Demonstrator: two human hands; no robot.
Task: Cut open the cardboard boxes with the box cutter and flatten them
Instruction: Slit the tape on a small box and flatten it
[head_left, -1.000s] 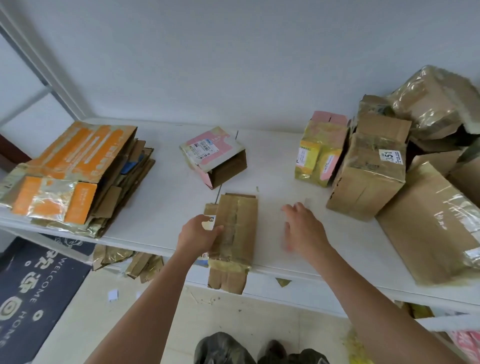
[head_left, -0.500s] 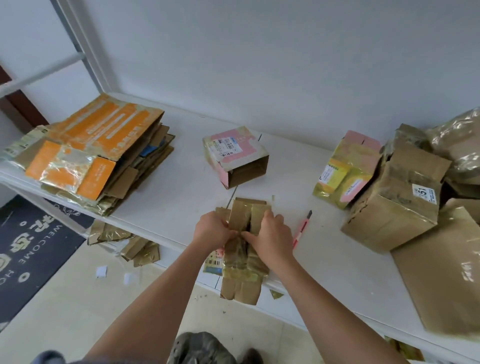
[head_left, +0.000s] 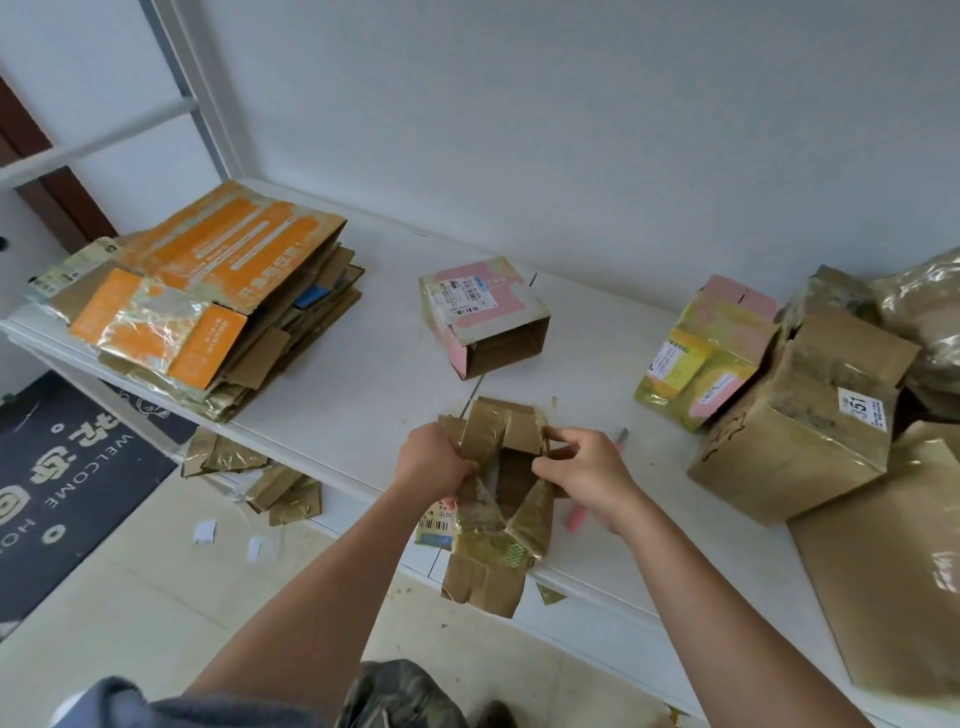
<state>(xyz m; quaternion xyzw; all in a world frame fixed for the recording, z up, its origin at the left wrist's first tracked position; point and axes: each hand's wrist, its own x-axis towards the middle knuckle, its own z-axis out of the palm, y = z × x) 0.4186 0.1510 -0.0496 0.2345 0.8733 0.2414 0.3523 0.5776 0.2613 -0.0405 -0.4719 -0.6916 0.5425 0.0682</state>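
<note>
- Small taped box (head_left: 498, 499) sits at the table's (head_left: 363, 395) front edge, already slit.
- My left hand (head_left: 431, 460) and right hand (head_left: 582, 475) each grip a side, spreading it.
- Next I reckon: press it flat, then add it to the flattened stack (head_left: 208, 306).
- Pink cutter (head_left: 579, 517) lies beside my right wrist.

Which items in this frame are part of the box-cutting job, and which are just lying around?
Part of the job:
small taped box, gripped by left hand and right hand
pink box cutter
flattened stack
uncut boxes
pink open box

Lying about:
doormat
paper scraps on floor
</note>
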